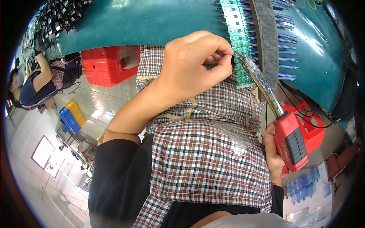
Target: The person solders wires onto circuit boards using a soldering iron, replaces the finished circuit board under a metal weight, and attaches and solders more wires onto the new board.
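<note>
My right hand point(272, 152) is wrapped round the red and black handle of a soldering iron point(291, 140). Its metal tip points up and left, at or just over the near part of a long green circuit board strip point(236, 34). Beside the strip's left edge, my left hand point(194, 62) is closed in a pinch, thumb against forefinger; whatever lies between them is too small or hidden to name. Small black parts stick out along the strip's far left edge. Thin coloured wires point(287, 47) run from its right side under a dark grey bar point(266, 38).
The strip lies on a green tabletop point(144, 22), its near end by the table edge. A heap of black cabled parts point(61, 17) sits far left. Red stools point(100, 68) stand below the table on both sides. Black cables point(304, 110) hang at right. Another person point(42, 81) works at left.
</note>
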The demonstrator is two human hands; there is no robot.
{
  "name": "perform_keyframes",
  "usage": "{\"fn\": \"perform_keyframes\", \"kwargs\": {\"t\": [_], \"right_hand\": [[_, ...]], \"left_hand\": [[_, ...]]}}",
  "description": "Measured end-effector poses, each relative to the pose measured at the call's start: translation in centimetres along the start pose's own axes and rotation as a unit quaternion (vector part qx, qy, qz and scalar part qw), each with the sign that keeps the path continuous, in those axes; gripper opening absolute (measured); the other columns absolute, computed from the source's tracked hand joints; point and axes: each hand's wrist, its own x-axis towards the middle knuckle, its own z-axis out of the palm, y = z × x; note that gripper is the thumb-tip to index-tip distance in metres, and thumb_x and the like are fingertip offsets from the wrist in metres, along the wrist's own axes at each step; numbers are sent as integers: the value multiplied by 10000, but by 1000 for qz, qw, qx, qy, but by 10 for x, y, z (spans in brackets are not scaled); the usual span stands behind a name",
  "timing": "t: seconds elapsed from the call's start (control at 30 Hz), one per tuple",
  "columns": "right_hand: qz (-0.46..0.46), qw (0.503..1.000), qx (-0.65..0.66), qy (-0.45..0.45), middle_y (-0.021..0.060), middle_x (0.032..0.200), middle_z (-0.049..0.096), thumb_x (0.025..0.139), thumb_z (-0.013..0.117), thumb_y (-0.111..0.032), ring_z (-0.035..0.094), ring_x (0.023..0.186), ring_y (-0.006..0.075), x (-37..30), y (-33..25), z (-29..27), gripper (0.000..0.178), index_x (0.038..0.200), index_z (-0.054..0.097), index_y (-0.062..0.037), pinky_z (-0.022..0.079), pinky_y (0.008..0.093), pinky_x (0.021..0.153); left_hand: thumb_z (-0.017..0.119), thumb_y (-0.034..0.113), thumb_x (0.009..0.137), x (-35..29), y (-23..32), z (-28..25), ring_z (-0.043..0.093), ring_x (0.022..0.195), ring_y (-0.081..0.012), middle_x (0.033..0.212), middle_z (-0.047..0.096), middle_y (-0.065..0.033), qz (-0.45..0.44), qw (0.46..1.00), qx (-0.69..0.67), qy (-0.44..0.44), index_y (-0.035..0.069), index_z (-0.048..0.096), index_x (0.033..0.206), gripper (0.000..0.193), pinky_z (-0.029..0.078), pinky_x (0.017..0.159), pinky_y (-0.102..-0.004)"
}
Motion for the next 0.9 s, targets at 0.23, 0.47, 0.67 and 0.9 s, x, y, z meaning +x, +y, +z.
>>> {"fn": "perform_keyframes", "kwargs": {"t": [0.23, 0.47, 0.67, 0.9], "right_hand": [[14, 1000, -6, -4, 139, 916, 712, 804, 778, -70, 701, 797, 347, 1, -2, 0, 192, 979, 717, -19, 561, 408, 747], [28, 999, -40, 8, 144, 920, 711, 798, 776, -53, 700, 801, 348, -5, -3, -5, 203, 988, 716, -18, 562, 400, 754], [-8, 1000, 4, -4, 160, 925, 710, 778, 787, -40, 707, 815, 367, 0, -1, -2, 225, 986, 709, -2, 567, 403, 755], [8, 1000, -24, -8, 166, 934, 711, 774, 792, -43, 711, 827, 371, -5, 4, -3, 238, 993, 709, 0, 569, 414, 753]], "left_hand": [[762, -69, 763, -1, -2, 0, 734, 711, -120, 824, 726, -57, -4, 1000, 1, -5, 11, 727, 886, 151, 603, 636, -226], [764, -65, 765, 0, -2, 0, 736, 713, -120, 824, 725, -54, -4, 1000, 2, -4, 13, 726, 881, 145, 604, 636, -226], [764, -63, 766, 2, -1, 0, 738, 718, -121, 823, 724, -54, -8, 1000, 1, -6, 13, 729, 882, 144, 606, 640, -226], [762, -62, 771, -1, -1, -1, 739, 722, -121, 829, 725, -54, -16, 1000, -1, -12, 11, 732, 885, 139, 607, 645, -226]]}}
